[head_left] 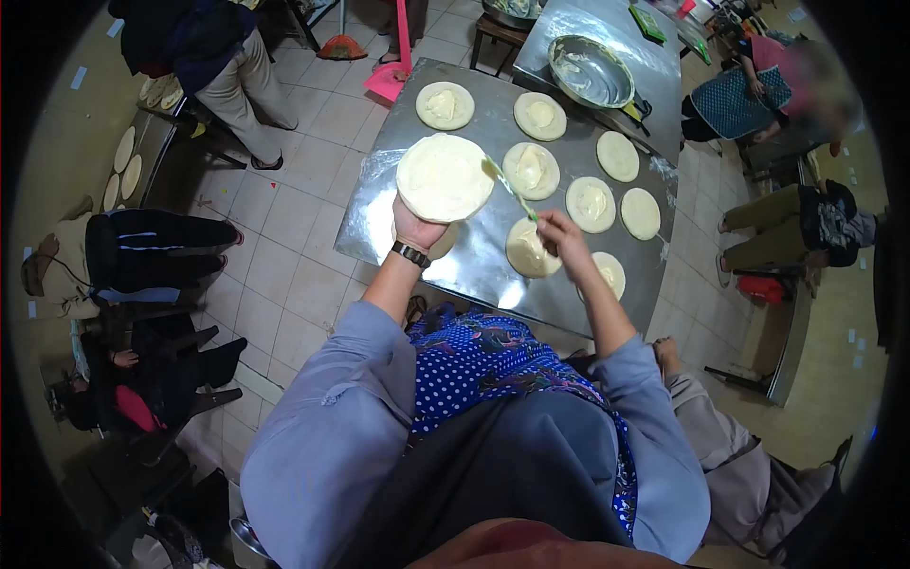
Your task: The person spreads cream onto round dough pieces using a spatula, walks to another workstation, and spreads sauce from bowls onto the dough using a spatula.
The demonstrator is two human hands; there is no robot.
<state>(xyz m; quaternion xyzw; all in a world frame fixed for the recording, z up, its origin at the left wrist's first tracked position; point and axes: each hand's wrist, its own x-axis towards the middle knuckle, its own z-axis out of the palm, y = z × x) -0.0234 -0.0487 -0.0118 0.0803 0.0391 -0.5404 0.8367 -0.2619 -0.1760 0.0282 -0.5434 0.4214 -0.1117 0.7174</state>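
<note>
My left hand (417, 228), with a watch on its wrist, supports a round pale dough disc (444, 178) from below, raised above the metal table (379, 204). A white spread covers the top of this disc. In my right hand (565, 245) is a spatula (513, 192) with a green handle; its tip touches the disc's right edge. Below the right hand lies another dough disc (527, 254) with a pale dollop on it. Several more discs rest around the table, some topped with spread, such as one disc (591, 205), and some plain, like another disc (640, 213).
A large metal bowl (590, 71) smeared with pale cream stands on an adjoining table at the far right. Beyond the far left corner is a pink dustpan (384, 83). Other people stand or sit on both sides, including a person in a patterned apron (735, 100).
</note>
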